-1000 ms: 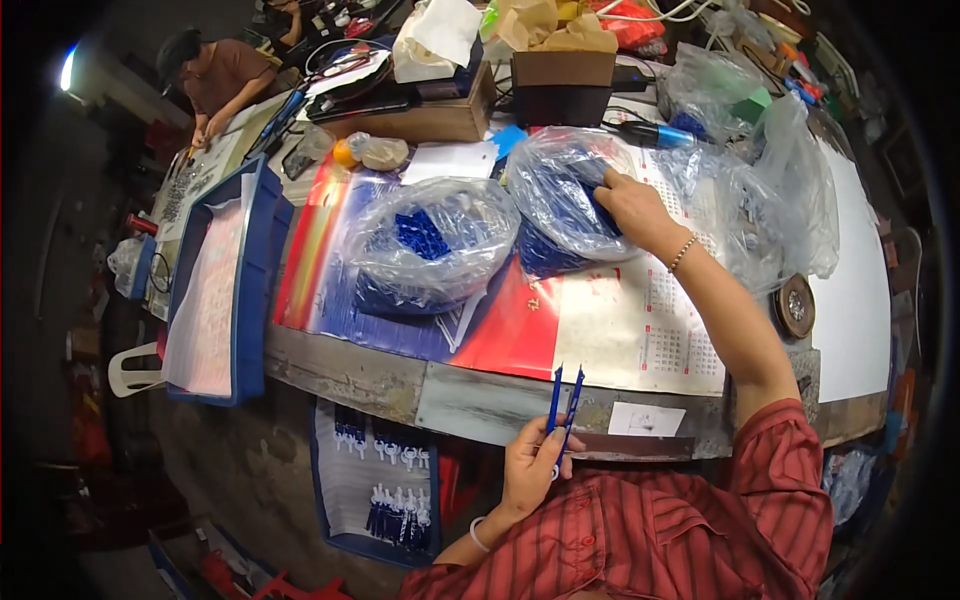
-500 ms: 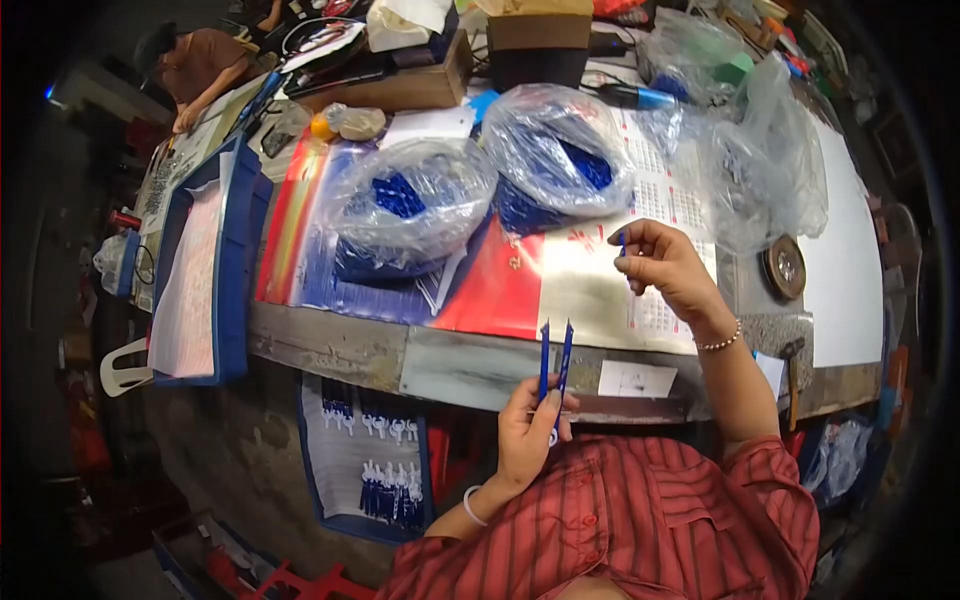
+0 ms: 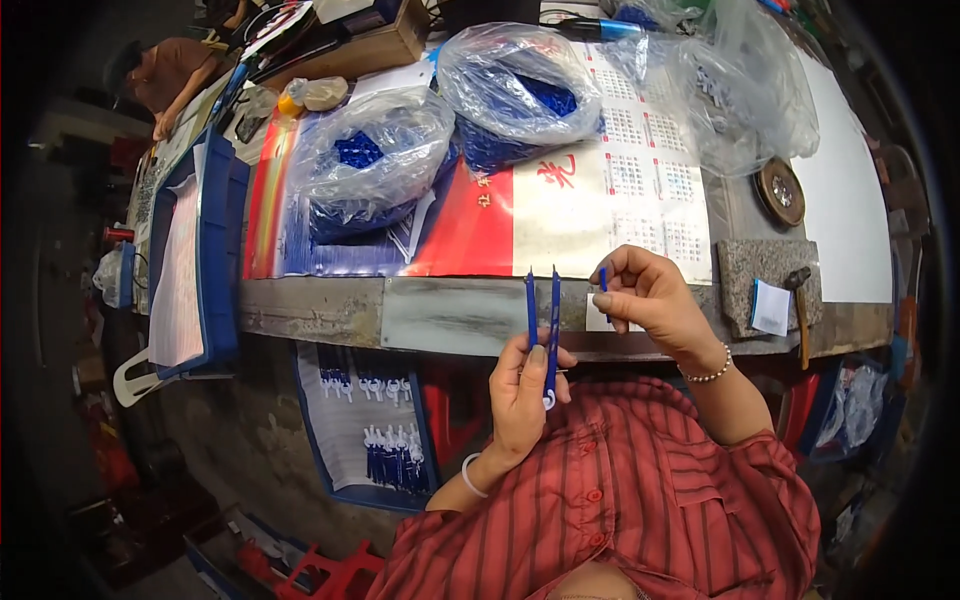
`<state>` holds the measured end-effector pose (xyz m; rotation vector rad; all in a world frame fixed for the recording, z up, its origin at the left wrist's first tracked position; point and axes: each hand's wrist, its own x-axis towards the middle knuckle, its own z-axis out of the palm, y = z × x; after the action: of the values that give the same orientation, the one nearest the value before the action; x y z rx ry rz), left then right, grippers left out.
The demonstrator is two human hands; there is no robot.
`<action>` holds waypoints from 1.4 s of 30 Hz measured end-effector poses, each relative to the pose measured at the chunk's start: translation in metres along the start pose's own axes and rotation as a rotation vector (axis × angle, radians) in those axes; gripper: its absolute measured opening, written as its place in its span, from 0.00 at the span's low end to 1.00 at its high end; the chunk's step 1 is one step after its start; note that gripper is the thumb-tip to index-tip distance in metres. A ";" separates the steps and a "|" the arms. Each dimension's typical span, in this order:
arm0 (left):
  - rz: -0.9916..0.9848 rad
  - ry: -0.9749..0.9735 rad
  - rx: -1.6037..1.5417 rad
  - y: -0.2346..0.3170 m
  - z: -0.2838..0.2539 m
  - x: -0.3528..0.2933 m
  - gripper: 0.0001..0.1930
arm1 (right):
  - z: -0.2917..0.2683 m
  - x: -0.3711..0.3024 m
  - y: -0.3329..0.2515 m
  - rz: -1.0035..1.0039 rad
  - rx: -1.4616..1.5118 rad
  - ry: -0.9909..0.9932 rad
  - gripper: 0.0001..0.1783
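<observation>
My left hand (image 3: 520,405) is closed around a slim blue two-legged tool (image 3: 554,335) that looks like a drawing compass. Its legs stand apart, with thin dark tips pointing away from me and a round white end showing below my fingers. Just to the right, my right hand (image 3: 650,300) pinches a small blue stick-like piece (image 3: 604,282) between thumb and fingers, apart from the compass. Beyond my hands, two clear plastic bags (image 3: 425,125) hold many small blue pieces on a calendar sheet (image 3: 560,230).
A blue crate (image 3: 220,270) with paper stands at the left. Below the table edge, a blue tray (image 3: 345,440) holds rows of blue-and-white tools. A hammer (image 3: 800,315) lies on a stone slab (image 3: 745,265) at the right, near a round dish (image 3: 780,192). A person (image 3: 175,80) sits far left.
My right hand has come nearer to me and closer to the compass, still pinching the small blue piece. The left hand keeps its grip. My view has tilted down, so the table sits higher.
</observation>
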<state>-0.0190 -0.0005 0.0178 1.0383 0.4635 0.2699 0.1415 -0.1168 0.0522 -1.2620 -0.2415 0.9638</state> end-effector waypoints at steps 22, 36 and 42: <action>-0.011 -0.023 0.033 0.002 0.012 0.009 0.13 | 0.009 -0.029 0.020 -0.007 -0.122 -0.131 0.05; -0.147 -0.110 0.120 0.001 0.015 0.011 0.13 | 0.007 -0.028 0.019 -0.043 -0.089 -0.002 0.05; -0.145 -0.129 0.163 0.001 0.014 0.010 0.17 | 0.003 -0.025 0.019 -0.420 -0.738 0.013 0.06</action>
<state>-0.0037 -0.0060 0.0224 1.1672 0.4470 0.0354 0.1152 -0.1328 0.0454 -1.7849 -0.8731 0.5028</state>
